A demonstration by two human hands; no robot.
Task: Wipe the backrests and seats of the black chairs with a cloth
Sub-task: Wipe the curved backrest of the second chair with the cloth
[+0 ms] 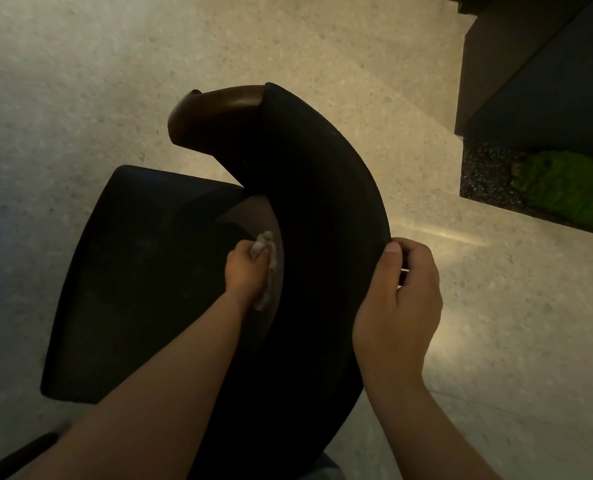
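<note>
One black chair (288, 375) fills the view, its seat (132, 271) spreading left of the left hand (244, 271) and its curved backrest (322, 202) arching between both hands. The right hand (402, 306) curls over the backrest's outer rim, thumb on top. The left hand clutches a bunched pale cloth (265, 251) against the backrest's inner side.

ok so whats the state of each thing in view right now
cloth: bunched up, held against the inner face of the backrest
left hand: grips the cloth
right hand: grips the backrest's outer edge, thumb on top
backrest: upright, steadied by the right hand
seat: nothing lying on it
wooden armrest: untouched
</note>
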